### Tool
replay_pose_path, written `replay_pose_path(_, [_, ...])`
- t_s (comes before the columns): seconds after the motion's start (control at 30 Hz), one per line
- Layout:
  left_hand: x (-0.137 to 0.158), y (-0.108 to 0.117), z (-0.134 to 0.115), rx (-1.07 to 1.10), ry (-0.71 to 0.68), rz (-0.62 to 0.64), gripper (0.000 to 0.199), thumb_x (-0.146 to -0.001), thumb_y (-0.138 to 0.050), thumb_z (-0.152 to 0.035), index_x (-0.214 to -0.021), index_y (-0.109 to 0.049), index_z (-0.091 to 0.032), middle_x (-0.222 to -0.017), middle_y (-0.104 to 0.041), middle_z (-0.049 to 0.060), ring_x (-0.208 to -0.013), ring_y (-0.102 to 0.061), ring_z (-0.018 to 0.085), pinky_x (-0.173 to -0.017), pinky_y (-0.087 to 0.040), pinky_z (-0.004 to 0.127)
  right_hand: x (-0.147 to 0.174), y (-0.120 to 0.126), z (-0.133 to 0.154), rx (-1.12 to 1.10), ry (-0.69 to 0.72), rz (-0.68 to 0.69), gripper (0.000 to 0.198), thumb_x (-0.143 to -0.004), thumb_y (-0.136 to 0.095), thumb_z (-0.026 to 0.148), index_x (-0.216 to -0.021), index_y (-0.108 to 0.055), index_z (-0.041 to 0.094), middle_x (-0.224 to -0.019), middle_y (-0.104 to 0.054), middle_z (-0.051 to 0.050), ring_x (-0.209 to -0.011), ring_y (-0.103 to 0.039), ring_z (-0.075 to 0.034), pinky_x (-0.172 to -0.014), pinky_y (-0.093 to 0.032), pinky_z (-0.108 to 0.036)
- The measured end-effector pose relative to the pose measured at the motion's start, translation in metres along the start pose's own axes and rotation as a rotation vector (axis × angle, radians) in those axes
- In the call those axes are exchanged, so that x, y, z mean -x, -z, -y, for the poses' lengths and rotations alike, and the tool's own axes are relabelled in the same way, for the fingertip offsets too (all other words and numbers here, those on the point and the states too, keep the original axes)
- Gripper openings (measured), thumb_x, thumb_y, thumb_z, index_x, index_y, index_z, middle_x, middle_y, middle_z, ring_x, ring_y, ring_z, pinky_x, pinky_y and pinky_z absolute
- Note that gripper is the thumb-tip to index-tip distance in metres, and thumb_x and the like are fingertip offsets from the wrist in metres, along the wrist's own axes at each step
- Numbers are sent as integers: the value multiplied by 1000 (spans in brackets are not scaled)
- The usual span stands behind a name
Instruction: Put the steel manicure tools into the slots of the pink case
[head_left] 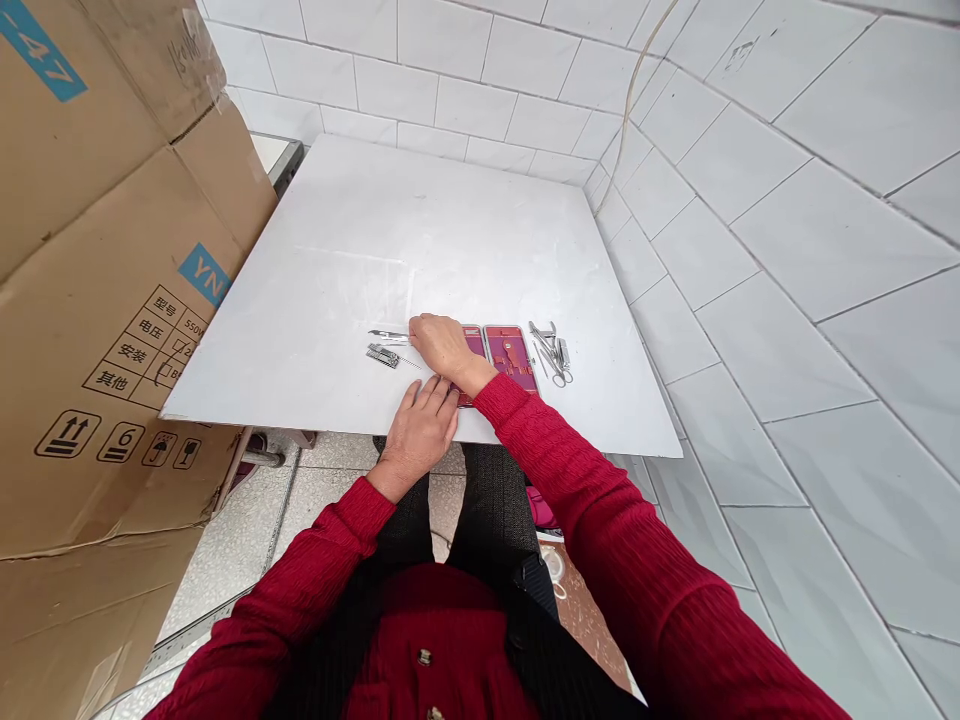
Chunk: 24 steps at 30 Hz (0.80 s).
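Observation:
An open manicure case (513, 362) with a dark red lining lies near the table's front edge, small tan straps across its right half. My right hand (444, 345) reaches across the case's left half, fingers curled down next to slim silver tools (388, 336); whatever the fingers hold is hidden. My left hand (421, 424) rests at the front edge with its fingers stretched out, touching or close to the case's lower left corner. A nail clipper (382, 355) lies to the left of both hands. Right of the case are small scissors (559, 377) and a plier-like nipper (543, 338).
The white table (450, 230) reaches back to a tiled wall (469, 105), with another tiled wall (750, 250) along its right side. Large cardboard boxes (112, 280) stand close on the left. A thin cable (627, 110) hangs in the back right corner.

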<state>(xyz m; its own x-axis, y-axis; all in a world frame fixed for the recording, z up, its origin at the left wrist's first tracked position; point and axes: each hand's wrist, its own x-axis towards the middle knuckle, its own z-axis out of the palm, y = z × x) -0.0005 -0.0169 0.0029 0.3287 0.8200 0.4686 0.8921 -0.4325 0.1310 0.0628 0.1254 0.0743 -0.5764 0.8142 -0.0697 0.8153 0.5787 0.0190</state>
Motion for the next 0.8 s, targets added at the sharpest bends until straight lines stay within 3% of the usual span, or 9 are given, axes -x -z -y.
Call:
replay_pose_path(0.47, [0,0,0,6,0,0,38,-101,-49,-20,-135,-65,-13,-141,-65,18,-135,-59,32,-116,-44,52,6,-3,3,13,-74,2,33,-108,-34,21,-123,-61,10,-122,-71,-20,-107,-71,-27,-86,-53,-35])
replay_pose_path(0.8, [-1,2,-1,-4,-2,-4,36,-102,-49,-21,-133,-65,-13,-142,-65,17,-134,-59,31,-116,-44,51,9,-9,0,-52,-108,-27,33,-107,-35,24,-121,-64,14,-118,-74,-17,-103,-72,-26,-80,-49,-31])
